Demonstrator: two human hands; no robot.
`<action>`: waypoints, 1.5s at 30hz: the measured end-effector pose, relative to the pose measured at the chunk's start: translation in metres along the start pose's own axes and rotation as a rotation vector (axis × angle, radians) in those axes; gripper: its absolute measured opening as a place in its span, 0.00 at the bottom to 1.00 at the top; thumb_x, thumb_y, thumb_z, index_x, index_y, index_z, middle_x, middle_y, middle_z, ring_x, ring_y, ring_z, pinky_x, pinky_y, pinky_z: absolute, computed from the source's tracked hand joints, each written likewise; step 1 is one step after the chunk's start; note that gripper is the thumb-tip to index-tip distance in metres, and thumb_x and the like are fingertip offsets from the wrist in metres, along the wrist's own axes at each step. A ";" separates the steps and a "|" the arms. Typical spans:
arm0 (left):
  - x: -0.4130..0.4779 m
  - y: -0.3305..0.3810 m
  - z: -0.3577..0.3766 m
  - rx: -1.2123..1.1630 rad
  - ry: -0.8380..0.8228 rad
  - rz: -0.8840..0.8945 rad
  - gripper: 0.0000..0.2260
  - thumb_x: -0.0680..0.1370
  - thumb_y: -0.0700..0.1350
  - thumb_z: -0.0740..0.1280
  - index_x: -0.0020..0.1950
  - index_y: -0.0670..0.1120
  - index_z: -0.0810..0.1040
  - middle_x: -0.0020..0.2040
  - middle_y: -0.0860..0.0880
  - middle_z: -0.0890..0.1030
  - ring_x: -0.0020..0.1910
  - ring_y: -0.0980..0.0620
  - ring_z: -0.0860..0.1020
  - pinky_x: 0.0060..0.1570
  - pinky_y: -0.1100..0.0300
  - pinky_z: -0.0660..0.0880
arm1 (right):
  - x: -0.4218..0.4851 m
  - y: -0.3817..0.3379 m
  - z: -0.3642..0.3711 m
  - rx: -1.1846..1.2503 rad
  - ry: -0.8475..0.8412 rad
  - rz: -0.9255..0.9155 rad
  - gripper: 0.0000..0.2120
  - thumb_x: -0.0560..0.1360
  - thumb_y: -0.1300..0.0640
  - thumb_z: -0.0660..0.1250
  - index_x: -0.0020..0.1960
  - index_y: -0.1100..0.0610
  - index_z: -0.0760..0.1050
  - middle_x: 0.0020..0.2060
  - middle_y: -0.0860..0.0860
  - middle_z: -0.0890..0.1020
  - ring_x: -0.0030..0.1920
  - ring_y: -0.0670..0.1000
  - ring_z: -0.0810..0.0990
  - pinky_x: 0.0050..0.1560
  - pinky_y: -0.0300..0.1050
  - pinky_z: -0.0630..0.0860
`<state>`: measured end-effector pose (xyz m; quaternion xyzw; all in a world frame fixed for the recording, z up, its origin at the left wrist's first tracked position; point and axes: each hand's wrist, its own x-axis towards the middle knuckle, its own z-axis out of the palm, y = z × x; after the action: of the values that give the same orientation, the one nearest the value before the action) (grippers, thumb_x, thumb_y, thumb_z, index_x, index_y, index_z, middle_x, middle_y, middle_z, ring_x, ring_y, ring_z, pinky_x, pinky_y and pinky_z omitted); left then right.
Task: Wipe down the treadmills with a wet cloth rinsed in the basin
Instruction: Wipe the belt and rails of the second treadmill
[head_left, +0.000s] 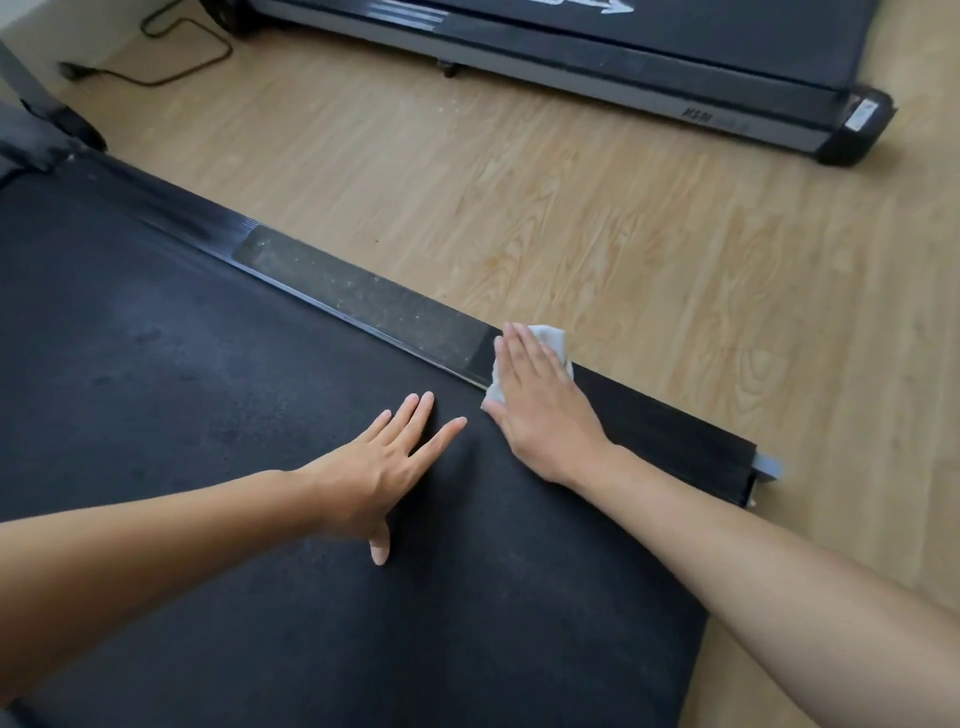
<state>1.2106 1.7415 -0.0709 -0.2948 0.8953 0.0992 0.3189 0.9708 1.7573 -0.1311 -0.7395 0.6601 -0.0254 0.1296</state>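
- Pressing flat on the grey cloth (551, 340) in the head view, the right hand (540, 405) is keeping its fingers straight, likely to spread pressure along the side rail (358, 299) of the near treadmill (208, 389).
- Bracing on the black belt, the left hand (384, 467) is lying open with fingers spread, grasping nothing.
- Sitting mostly under the palm, the cloth is showing only its edges.
- Lying across the wooden floor (571, 208), a second treadmill (623, 57) is being cut off at the top; no basin is showing.
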 end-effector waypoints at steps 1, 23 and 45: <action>0.000 -0.002 0.001 0.004 0.002 0.018 0.74 0.62 0.67 0.81 0.75 0.51 0.18 0.80 0.38 0.27 0.80 0.38 0.29 0.82 0.44 0.44 | -0.009 0.011 0.000 -0.013 -0.006 -0.015 0.36 0.87 0.41 0.47 0.85 0.61 0.41 0.85 0.57 0.42 0.85 0.54 0.38 0.85 0.55 0.45; -0.095 -0.013 0.061 -0.234 -0.047 -0.131 0.38 0.84 0.65 0.52 0.81 0.56 0.27 0.78 0.55 0.22 0.78 0.51 0.24 0.82 0.43 0.41 | 0.036 -0.029 0.008 0.363 0.101 -0.084 0.28 0.89 0.54 0.54 0.84 0.66 0.52 0.85 0.60 0.50 0.85 0.56 0.44 0.85 0.53 0.43; -0.106 0.002 0.111 -0.011 0.066 -0.220 0.47 0.76 0.74 0.56 0.82 0.39 0.62 0.81 0.30 0.55 0.79 0.28 0.58 0.59 0.23 0.72 | -0.049 0.034 -0.014 0.343 0.107 -0.118 0.29 0.87 0.59 0.58 0.86 0.58 0.53 0.85 0.51 0.54 0.84 0.48 0.55 0.81 0.54 0.62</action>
<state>1.3326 1.8327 -0.0903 -0.3961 0.8670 0.0589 0.2964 0.9282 1.7999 -0.1184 -0.7417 0.6075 -0.1843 0.2166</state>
